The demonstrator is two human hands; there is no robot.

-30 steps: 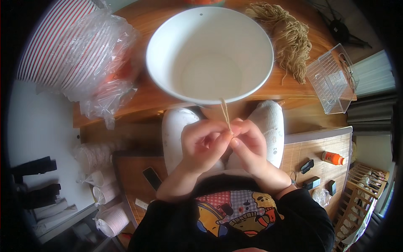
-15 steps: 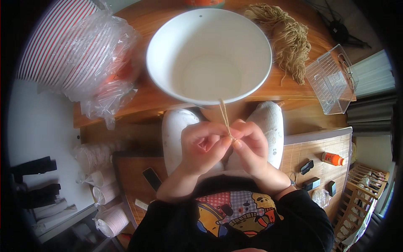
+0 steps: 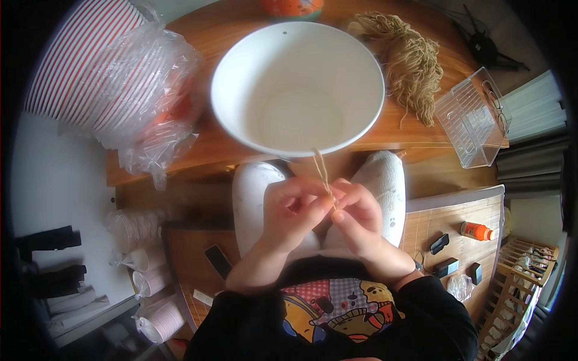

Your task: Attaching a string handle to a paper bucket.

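A large white bucket stands on the wooden table with its open mouth tilted toward me. A thin tan string hangs in a doubled strand from the bucket's near rim down to my fingers. My left hand is closed, its thumb and forefinger pinching the string. Against it, my right hand is closed too, thumb and fingertips on the string's lower end. Both hands meet above my lap, just below the bucket. Whether the string is knotted between the fingertips is too small to tell.
A loose bundle of tan strings lies right of the bucket. Beyond it sits a clear plastic box with eyeglasses. Nested striped buckets in clear plastic fill the left. An orange bottle and phone lie beside me.
The fingertips have shifted slightly along the string, and the strand looks more twisted together. The bucket appears a little lower in the picture.
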